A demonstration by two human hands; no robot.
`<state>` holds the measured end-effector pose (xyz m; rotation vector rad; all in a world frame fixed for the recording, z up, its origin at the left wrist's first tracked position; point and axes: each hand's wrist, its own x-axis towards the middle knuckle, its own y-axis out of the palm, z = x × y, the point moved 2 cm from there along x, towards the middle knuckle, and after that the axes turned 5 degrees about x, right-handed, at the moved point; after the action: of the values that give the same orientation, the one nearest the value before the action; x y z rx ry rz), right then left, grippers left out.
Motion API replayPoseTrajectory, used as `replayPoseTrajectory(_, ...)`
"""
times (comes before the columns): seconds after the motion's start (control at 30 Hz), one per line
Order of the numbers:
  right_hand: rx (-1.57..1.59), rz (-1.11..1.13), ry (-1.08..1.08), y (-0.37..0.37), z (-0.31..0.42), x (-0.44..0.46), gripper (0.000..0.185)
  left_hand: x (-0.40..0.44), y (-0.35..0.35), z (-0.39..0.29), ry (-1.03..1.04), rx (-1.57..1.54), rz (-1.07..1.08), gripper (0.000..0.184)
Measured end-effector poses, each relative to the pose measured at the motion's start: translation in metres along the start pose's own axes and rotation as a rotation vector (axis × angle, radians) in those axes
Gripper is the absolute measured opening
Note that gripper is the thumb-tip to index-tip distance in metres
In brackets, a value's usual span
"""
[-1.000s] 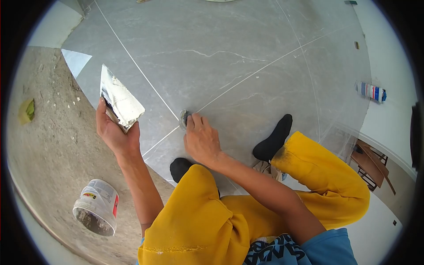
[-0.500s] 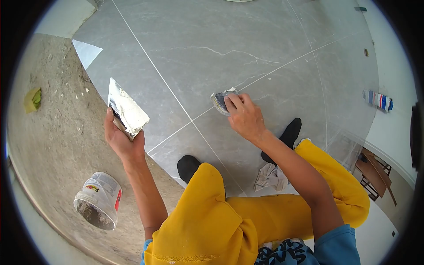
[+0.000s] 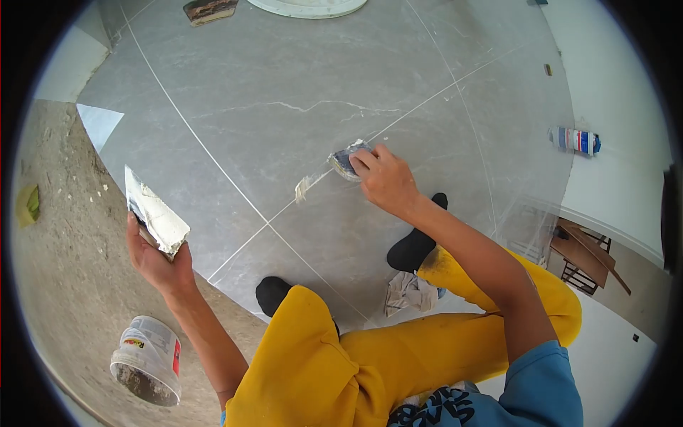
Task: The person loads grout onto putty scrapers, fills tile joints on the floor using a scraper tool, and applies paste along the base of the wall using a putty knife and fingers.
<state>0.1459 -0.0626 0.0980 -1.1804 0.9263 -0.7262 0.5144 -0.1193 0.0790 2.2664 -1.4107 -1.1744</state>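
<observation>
My left hand point(image 3: 162, 267) is closed around a flat, pointed trowel, its blade loaded with thick off-white paste point(image 3: 160, 217), held over the floor's left side. With my right hand point(image 3: 388, 181) I grip a small dark scraper point(image 3: 343, 163) by its top. Its edge rests on a white joint between grey floor tiles point(image 3: 235, 156), with paste along its far rim. A fresh smear of paste point(image 3: 302, 189) lies across the joint just left of the scraper. My fingers partly hide the scraper, and the trowel's handle is hidden.
A tipped plastic bucket point(image 3: 146, 363) lies on the rough bare floor point(image 3: 64, 263) at left. A crumpled cloth point(image 3: 411, 293) is beside my right foot point(image 3: 414, 245). A striped tube point(image 3: 578, 141) sits at right, near wooden pieces point(image 3: 583, 256). A white round rim point(image 3: 309, 8) shows at the top.
My right hand has drawn the scraper up and right along the joint, away from the tile crossing. A paste smear now shows behind it. The whole view has shifted; the trowel stays held.
</observation>
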Motion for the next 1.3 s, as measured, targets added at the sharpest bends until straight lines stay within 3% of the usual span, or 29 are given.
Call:
replayPoseTrajectory(0.2,-0.105,0.087,-0.08,-0.014,-0.051,-0.017,0.031,0.001,-0.01,0.007,-0.05,0.026,-0.016,0.035)
replayPoseTrajectory(0.27,-0.159,-0.089,0.17,-0.015,-0.083,-0.011,0.022,0.003,-0.018,0.013,-0.073,0.018,-0.003,0.035)
replayPoseTrajectory(0.4,-0.107,0.098,0.024,-0.012,-0.088,-0.03,0.021,0.006,-0.022,0.016,-0.099,-0.002,0.009,0.035)
replayPoseTrajectory(0.47,-0.066,0.034,0.178,-0.031,-0.115,-0.027,0.019,0.007,-0.013,0.016,-0.076,0.002,0.002,0.034)
replayPoseTrajectory(0.6,-0.11,-0.084,0.279,-0.009,-0.118,-0.033,0.022,0.01,-0.008,0.019,-0.078,-0.005,0.008,0.035)
replayPoseTrajectory(0.67,0.06,0.201,0.233,-0.022,-0.104,-0.04,0.025,0.004,-0.011,0.014,-0.073,-0.011,0.011,0.035)
replayPoseTrajectory(0.7,0.063,0.196,0.228,-0.023,-0.112,-0.044,0.025,0.002,-0.008,0.013,-0.066,-0.001,0.005,0.034)
replayPoseTrajectory(0.77,0.062,-0.114,0.486,-0.022,-0.148,-0.047,0.029,0.003,-0.001,0.012,-0.062,-0.014,0.004,0.033)
replayPoseTrajectory(0.8,0.072,-0.115,0.474,-0.015,-0.16,-0.043,0.029,0.002,-0.001,0.012,-0.052,-0.01,-0.005,0.033)
replayPoseTrajectory(0.87,0.021,-0.214,0.77,0.009,-0.172,-0.035,0.031,0.0,-0.003,0.01,-0.062,0.017,-0.014,0.033)
replayPoseTrajectory(0.97,0.023,-0.301,0.685,0.014,-0.097,0.001,0.034,-0.001,-0.011,0.005,-0.075,0.004,-0.012,0.031)
replayPoseTrajectory(1.13,0.312,-0.248,0.564,0.018,0.093,0.04,0.037,0.001,0.012,0.007,-0.079,-0.038,-0.004,0.031)
replayPoseTrajectory(1.23,0.572,-0.037,0.472,0.017,0.167,0.043,0.027,-0.007,0.043,-0.005,-0.07,-0.025,0.057,0.03)
replayPoseTrajectory(1.3,0.781,0.158,0.442,0.021,0.181,0.047,0.024,-0.007,0.055,-0.015,-0.033,-0.058,0.12,0.032)
